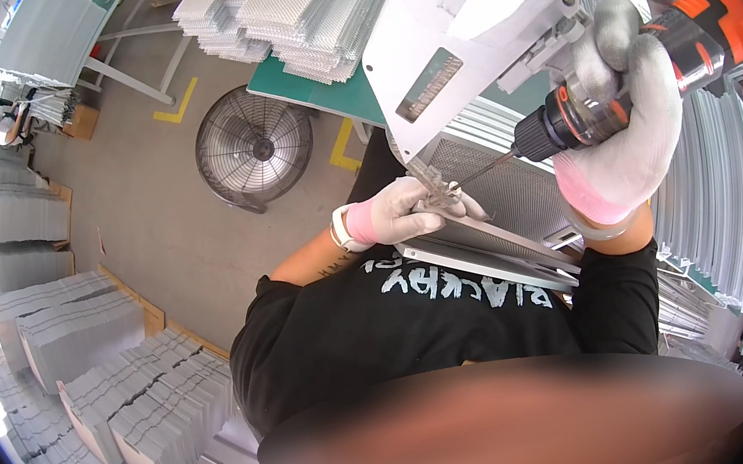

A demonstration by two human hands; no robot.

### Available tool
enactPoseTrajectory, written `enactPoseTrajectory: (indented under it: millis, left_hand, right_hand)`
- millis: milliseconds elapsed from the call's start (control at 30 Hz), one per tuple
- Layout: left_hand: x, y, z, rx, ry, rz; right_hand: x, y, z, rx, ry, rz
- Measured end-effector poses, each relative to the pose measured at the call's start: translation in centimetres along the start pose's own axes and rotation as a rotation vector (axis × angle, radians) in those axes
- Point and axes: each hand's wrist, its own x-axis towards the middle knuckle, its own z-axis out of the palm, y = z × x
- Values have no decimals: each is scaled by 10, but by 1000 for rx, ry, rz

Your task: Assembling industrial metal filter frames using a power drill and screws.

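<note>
My right hand (626,117), in a white glove with a pink cuff, grips an orange and black cordless drill (593,112). Its long thin bit slants down to the left, and the tip ends close to my left fingers. My left hand (406,210), gloved alike, is closed around the corner of a metal-framed mesh panel (521,241) held against my body. Small metal pieces at that corner are too fine to make out. Whether the bit touches the panel, I cannot tell. Just above the hands stands a white metal machine plate (423,45) with a slot in it.
A teal-topped table (318,99) carries stacked mesh sheets (289,10). On the floor at the left stands a round caged fan (261,148). Stacks of grey panels (86,323) line the far left; more panels (709,181) stand at the right. Another person (1,124) is far off.
</note>
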Motion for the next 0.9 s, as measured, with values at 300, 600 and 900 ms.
enactPoseTrajectory:
  millis: [300, 600, 900]
  left_hand:
    - [-4, -6, 0, -51, 7, 12]
    - [0, -2, 2, 38, -6, -8]
    - [-5, -10, 3, -91, 3, -23]
  right_hand:
    - [-16, 4, 2, -86, 41, 75]
    - [-28, 36, 0, 284, -132, 54]
    - [-33, 27, 7, 312, -59, 180]
